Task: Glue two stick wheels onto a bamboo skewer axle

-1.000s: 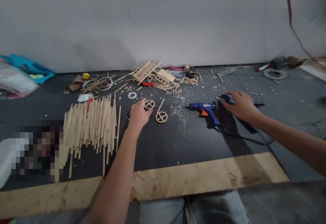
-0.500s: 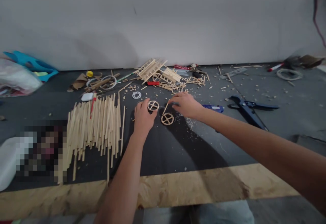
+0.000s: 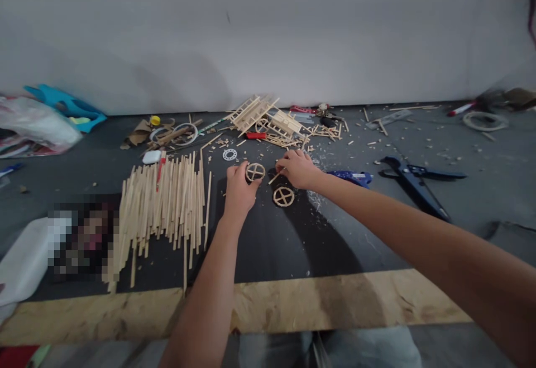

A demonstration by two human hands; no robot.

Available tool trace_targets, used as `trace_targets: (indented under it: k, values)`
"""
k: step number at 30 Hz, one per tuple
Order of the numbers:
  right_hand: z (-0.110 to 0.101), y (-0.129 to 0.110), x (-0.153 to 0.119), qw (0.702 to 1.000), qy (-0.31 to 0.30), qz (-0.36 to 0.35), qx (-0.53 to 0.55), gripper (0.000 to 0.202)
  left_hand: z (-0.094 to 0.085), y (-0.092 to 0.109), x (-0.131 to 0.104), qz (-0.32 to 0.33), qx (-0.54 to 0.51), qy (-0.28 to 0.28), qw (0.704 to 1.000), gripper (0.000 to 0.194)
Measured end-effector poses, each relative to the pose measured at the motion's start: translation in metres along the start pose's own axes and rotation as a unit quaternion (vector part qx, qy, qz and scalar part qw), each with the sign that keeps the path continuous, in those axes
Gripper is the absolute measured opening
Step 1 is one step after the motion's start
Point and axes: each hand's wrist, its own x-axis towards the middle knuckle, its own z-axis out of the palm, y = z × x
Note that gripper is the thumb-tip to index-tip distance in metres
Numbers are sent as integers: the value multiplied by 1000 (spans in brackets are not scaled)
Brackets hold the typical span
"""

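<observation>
Left hand (image 3: 240, 192): closed on the first spoked wheel (image 3: 255, 172), which is pinched between thumb and fingers; contact between wheel and table cannot be told.
Right hand (image 3: 298, 168): closed on a thin stick (image 3: 274, 177), pinched at the fingertips, free end pointed near-left.
Second spoked wheel (image 3: 283, 196): laid flat on the black table (image 3: 268, 251), just to the near side of the right hand.
White ring (image 3: 225, 156): seen just to the far side of the left hand.
Glue gun (image 3: 354, 177): found right of the right hand, partly hidden by the forearm.
Dark blue cutter (image 3: 412, 189): placed farther right.
Loose sticks (image 3: 163, 206): spread side by side, left.
Wooden model (image 3: 253, 115): set far, among scraps.
</observation>
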Motion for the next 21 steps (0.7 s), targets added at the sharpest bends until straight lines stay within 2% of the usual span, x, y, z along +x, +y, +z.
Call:
trace_targets:
  k: [5, 8, 12, 16, 18, 21]
  values:
    - [-8, 5, -3, 997, 53, 55, 32, 22, -5, 3, 0, -7, -24, 8, 1000, 39]
    - [-18, 8, -13, 994, 60, 58, 70, 22, -10, 6, 1, -15, -43, 3, 999, 29]
    - [-30, 9, -41, 989, 51, 53, 132, 25, -14, 11, 0, -35, -98, -10, 994, 22]
    - [-40, 7, -80, 979, 39, 69, 190, 26, -13, 22, -8, -69, -193, -20, 979, 29]
    - [-43, 5, -101, 958, 53, 97, 266, 24, -14, 31, -18, -85, -238, -36, 967, 33]
    - [-41, -3, -130, 894, 78, 124, 424, 21, -19, 52, -41, -105, -308, -73, 943, 32]
